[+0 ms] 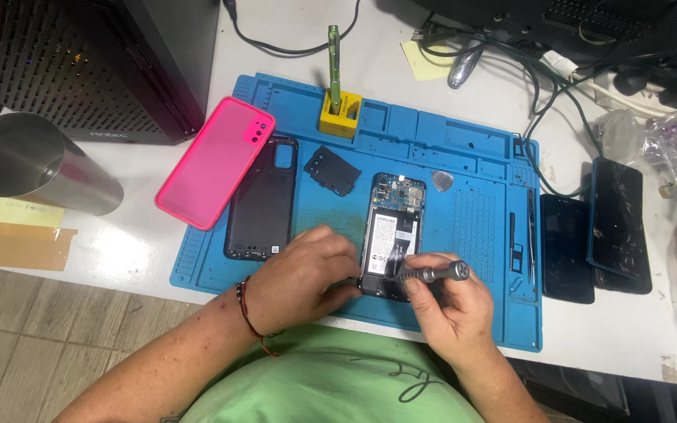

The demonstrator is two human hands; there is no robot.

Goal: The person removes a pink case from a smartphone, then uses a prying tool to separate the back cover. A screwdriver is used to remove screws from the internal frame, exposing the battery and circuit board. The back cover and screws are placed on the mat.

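An opened phone (392, 227) lies face down on a blue work mat (479, 235), its battery and circuit board showing. My left hand (303, 278) rests on the mat and presses against the phone's lower left edge. My right hand (448, 309) grips a small grey screwdriver (432, 274), its tip pointing left onto the phone's lower part. A black back cover (262, 200) and a small black inner plate (332, 169) lie to the left of the phone.
A pink phone case (213, 160) overlaps the mat's left edge. A yellow holder (340, 113) with a green tool stands at the mat's back. A grey pick (443, 182), tweezers (530, 235), two dark phones (597, 235), a steel cup (33, 164), a computer tower (95, 63) and cables surround it.
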